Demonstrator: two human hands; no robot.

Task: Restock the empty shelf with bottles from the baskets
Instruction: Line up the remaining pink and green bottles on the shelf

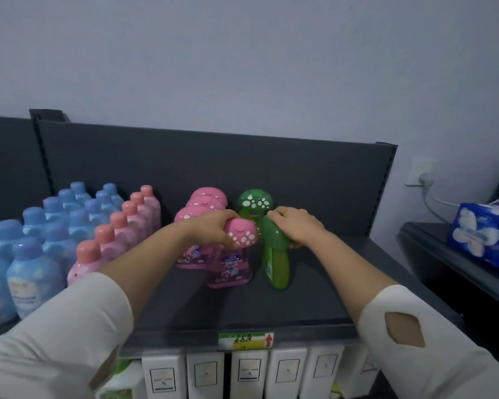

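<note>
On the dark grey shelf (285, 298) my left hand (213, 228) grips the spotted pink cap of a pink bottle (231, 269) at the front of a row of pink mushroom-cap bottles (205, 203). My right hand (297, 226) grips the cap of a green bottle (275, 263), which stands tilted on the shelf. Behind it stands another green bottle with a spotted cap (255, 201). No basket is in view.
Blue bottles (35, 254) and pink round-cap bottles (118, 228) fill the shelf's left part. The shelf's back panel (213, 159) rises behind. White boxes (249, 372) sit on the shelf below. A blue tissue pack (484, 234) lies on a stand at the right.
</note>
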